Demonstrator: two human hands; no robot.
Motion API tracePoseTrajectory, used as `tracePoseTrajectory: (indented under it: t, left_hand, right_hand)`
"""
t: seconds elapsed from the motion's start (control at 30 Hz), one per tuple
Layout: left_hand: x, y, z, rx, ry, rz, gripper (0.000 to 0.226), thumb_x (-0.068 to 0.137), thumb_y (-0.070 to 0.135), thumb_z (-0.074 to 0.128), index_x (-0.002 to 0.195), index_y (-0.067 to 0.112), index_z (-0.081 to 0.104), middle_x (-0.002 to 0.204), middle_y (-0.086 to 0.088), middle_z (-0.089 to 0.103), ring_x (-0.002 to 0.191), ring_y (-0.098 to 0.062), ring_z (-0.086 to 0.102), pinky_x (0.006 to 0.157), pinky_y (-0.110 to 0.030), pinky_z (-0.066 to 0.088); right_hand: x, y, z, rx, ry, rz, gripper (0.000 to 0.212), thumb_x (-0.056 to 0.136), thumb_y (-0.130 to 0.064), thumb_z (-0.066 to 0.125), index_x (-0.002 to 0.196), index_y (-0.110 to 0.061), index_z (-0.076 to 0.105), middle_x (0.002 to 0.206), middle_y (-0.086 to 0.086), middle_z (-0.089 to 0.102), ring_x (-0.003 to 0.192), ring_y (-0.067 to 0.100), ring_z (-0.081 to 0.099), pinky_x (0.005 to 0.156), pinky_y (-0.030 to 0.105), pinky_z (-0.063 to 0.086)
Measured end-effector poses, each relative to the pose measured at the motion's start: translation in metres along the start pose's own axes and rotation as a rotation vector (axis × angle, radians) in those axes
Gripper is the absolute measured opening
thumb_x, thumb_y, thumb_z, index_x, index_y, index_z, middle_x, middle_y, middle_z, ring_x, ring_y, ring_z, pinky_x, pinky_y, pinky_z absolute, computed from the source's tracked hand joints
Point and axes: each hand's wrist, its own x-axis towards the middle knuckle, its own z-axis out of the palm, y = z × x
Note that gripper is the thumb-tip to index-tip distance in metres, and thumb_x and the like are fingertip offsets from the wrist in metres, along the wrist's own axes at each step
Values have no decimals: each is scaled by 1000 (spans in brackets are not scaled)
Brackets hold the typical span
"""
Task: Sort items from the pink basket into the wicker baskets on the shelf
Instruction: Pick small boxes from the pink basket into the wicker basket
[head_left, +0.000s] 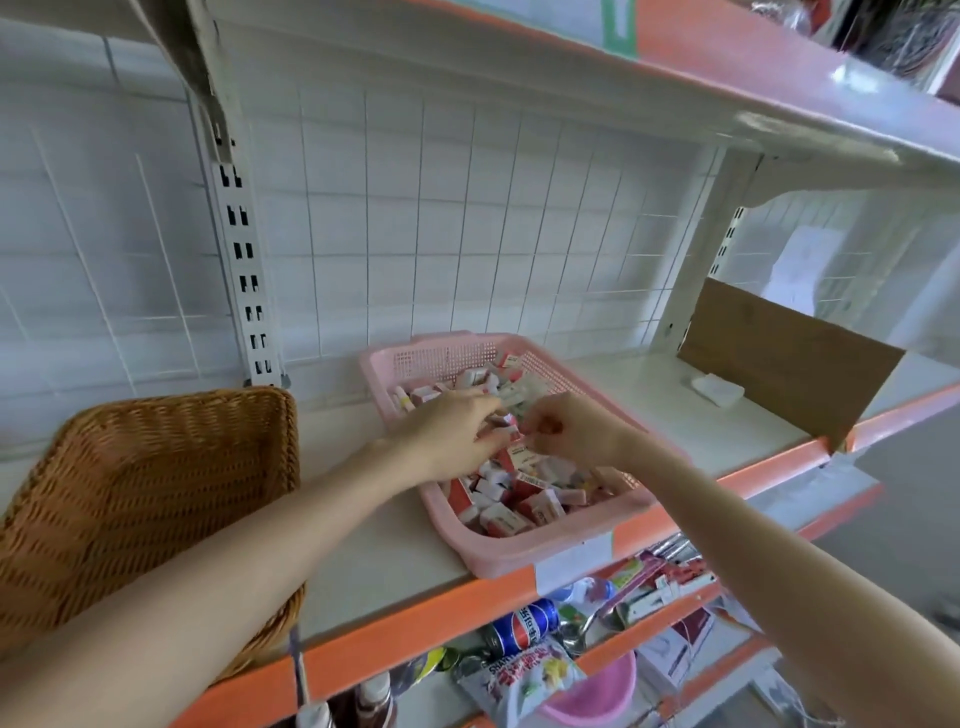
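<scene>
A pink plastic basket (524, 558) stands on the shelf, full of several small red-and-white packets (511, 512). Both my hands are inside it over the pile. My left hand (447, 434) reaches in from the left, its fingers curled onto packets in the middle. My right hand (574, 428) comes from the right and its fingertips pinch a small packet. The two hands almost touch. A brown wicker basket (140, 488) sits on the same shelf to the left, partly hidden by my left forearm; it looks empty.
A white wire grid backs the shelf. A cardboard divider (789, 364) stands to the right, with a small white object (717, 389) beside it. The shelf's orange front edge (415, 623) runs below. The lower shelf holds a soda can (524, 626), snack bags and a pink bowl (597, 691).
</scene>
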Motion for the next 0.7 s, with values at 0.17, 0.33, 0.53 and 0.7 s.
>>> tracePoseTrajectory:
  t: [0.17, 0.33, 0.53, 0.7]
  left_hand:
    - [13, 11, -5, -339, 15, -76, 28, 94, 21, 56, 117, 8, 63, 109, -2, 64, 94, -13, 58, 79, -22, 44]
    - [23, 12, -4, -641, 35, -234, 22, 88, 3, 61, 109, 4, 64, 92, -7, 66, 79, -13, 58, 75, -26, 48]
    - [27, 22, -4, -1286, 59, -439, 20, 92, -5, 48, 83, 11, 56, 75, -5, 58, 65, -13, 52, 61, -24, 42]
    - [27, 34, 0, -1384, 117, -482, 18, 91, -4, 50, 80, 8, 54, 76, -7, 59, 69, -15, 57, 69, -27, 49]
  right_hand:
    - [-2, 7, -14, 499, 98, -42, 14, 86, 5, 55, 87, -9, 58, 66, 1, 55, 57, 11, 53, 56, 21, 47]
    - [-1, 4, -15, 662, 239, -32, 25, 85, 1, 61, 76, -22, 56, 58, -7, 55, 52, 3, 54, 58, 19, 46]
    - [-7, -2, -19, 1094, 365, 60, 16, 93, -6, 51, 78, -10, 57, 74, 7, 62, 61, 16, 58, 60, 24, 49]
    - [-11, -7, -12, 832, 402, -45, 15, 84, -1, 62, 90, -14, 59, 77, -4, 61, 68, 10, 59, 67, 24, 51]
